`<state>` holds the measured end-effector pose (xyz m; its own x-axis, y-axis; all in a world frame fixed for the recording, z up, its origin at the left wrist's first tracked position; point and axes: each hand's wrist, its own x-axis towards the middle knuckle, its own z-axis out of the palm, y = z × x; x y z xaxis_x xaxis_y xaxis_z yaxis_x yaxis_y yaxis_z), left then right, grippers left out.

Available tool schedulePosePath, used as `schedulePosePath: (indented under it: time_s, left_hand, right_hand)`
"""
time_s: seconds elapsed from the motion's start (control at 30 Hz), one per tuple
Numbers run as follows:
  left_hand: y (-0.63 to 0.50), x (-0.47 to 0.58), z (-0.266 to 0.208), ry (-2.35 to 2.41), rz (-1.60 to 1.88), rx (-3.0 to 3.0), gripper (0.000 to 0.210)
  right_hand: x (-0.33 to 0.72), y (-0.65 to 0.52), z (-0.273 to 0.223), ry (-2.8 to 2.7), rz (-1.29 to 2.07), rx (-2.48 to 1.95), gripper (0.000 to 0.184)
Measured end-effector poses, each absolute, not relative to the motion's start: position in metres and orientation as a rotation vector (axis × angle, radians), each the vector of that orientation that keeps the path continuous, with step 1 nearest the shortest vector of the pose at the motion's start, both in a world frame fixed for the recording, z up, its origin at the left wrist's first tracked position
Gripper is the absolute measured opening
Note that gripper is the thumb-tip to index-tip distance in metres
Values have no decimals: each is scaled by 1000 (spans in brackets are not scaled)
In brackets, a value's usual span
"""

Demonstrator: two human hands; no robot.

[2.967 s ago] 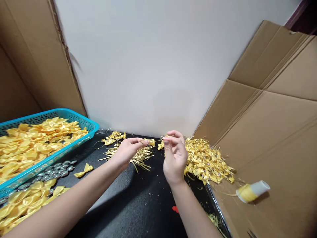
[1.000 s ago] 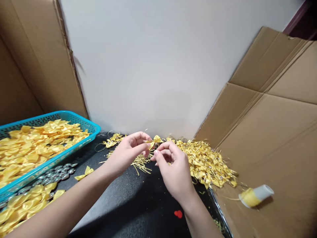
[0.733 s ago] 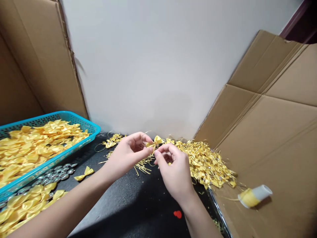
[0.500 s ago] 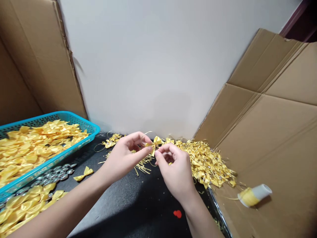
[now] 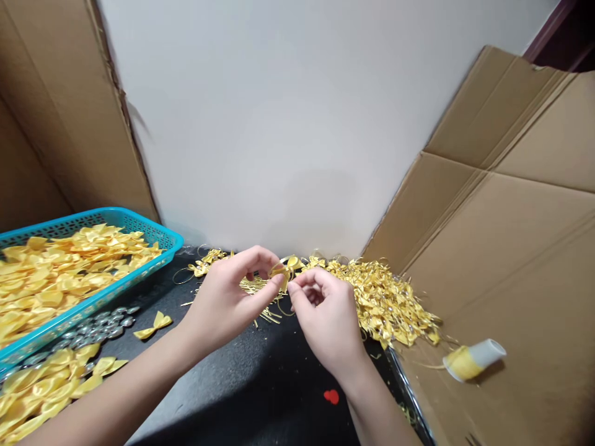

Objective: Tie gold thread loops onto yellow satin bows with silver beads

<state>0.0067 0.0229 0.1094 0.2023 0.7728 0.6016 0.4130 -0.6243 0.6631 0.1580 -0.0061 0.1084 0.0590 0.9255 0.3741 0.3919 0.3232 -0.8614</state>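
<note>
Over the black table, my left hand (image 5: 237,288) pinches a small yellow ribbon bow (image 5: 292,264) between thumb and fingers. My right hand (image 5: 325,316) is close beside it on the right, its thumb and index finger pressed together at the lower edge of the bow. What lies in that right pinch is too small to make out. Beneath and behind the hands lie cut gold cord strips (image 5: 263,300). A heap of yellow bows with gold cord (image 5: 395,303) spreads just right of my right hand.
A teal basket (image 5: 174,240) full of yellow bows stands at the left. Silvery gems (image 5: 105,325), loose bows (image 5: 60,384) and a single bow (image 5: 155,325) lie before it. A gold-cord spool (image 5: 474,360) rests on cardboard at right; a red piece (image 5: 331,396) lies in front.
The bow has turned and tilted slightly in my fingers, and the cord loop above it stands lower. Both hands stay close together. The whole view has shifted a little.
</note>
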Motion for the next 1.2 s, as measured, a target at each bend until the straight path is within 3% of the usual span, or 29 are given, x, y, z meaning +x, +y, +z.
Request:
schedulePosePath:
  time_s: [1.2]
  left_hand:
    - [22, 4, 111, 1116, 1386, 1973, 15]
  right_hand:
    - [155, 1, 102, -1397, 845, -1078, 12]
